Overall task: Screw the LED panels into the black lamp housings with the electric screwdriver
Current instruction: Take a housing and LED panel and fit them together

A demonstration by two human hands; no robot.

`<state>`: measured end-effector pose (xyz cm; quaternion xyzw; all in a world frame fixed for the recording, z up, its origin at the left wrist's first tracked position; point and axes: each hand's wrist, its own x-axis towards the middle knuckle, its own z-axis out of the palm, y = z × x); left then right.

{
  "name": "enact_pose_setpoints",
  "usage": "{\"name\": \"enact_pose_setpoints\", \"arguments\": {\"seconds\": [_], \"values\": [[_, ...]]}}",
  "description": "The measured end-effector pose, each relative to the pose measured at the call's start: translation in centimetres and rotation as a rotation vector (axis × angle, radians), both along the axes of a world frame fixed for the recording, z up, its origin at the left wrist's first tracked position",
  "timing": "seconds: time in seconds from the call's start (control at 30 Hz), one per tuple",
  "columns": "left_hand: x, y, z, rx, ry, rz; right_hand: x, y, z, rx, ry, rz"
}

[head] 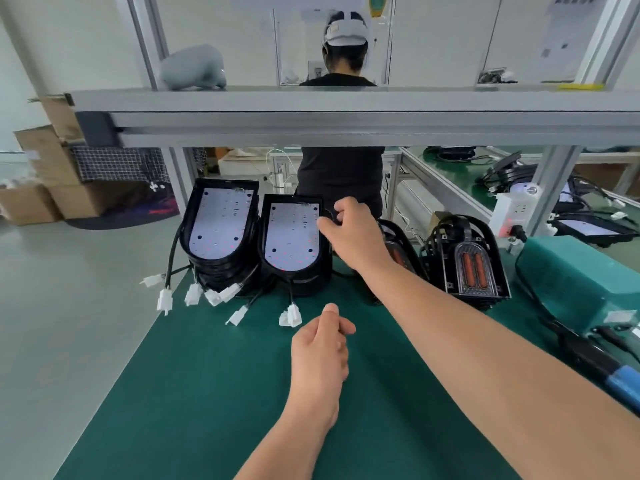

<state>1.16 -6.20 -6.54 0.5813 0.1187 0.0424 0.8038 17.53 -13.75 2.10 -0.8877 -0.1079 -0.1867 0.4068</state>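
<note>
Two stacks of black lamp housings with white LED panels stand at the back of the green mat, the left stack [221, 226] and the right stack [292, 240]. My right hand [349, 233] reaches across and grips the right rim of the top housing on the right stack. Over the mat hovers my left hand [320, 348], its fingers loosely curled and holding nothing. Housings without panels [467, 258] stand to the right. The electric screwdriver [602, 368], black with a blue grip, lies at the right edge.
White cable connectors [290, 317] trail from the stacks onto the green mat [207, 393]. A teal box [581, 282] sits at the right. An aluminium shelf beam [346, 119] crosses overhead. A person [341, 174] stands behind the bench, back turned. The mat's left edge drops to the floor.
</note>
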Motion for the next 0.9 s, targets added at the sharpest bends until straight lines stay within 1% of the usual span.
{"name": "enact_pose_setpoints", "arguments": {"seconds": [0.13,0.2,0.3,0.47,0.67,0.77,0.9], "values": [[-0.2,0.0,0.1,0.002,0.004,-0.02,3.4,1.2,1.1,-0.287,-0.001,-0.052],[-0.2,0.0,0.1,0.006,0.005,-0.033,4.7,1.4,1.3,-0.325,0.031,-0.018],[-0.4,0.1,0.2,0.008,0.009,-0.046,5.6,1.4,1.1,-0.236,0.046,0.032],[-0.5,0.1,0.1,0.013,0.017,-0.058,5.5,1.2,1.3,-0.048,0.005,0.019],[-0.4,0.0,0.1,0.014,0.002,-0.047,2.9,0.6,2.6,0.098,-0.132,0.056],[-0.4,-0.1,0.2,0.02,-0.005,-0.04,1.2,0.1,3.1,0.18,-0.154,0.112],[-0.5,0.0,0.3,0.027,-0.024,-0.04,-1.3,-1.0,2.9,0.345,-0.205,0.165]]}}
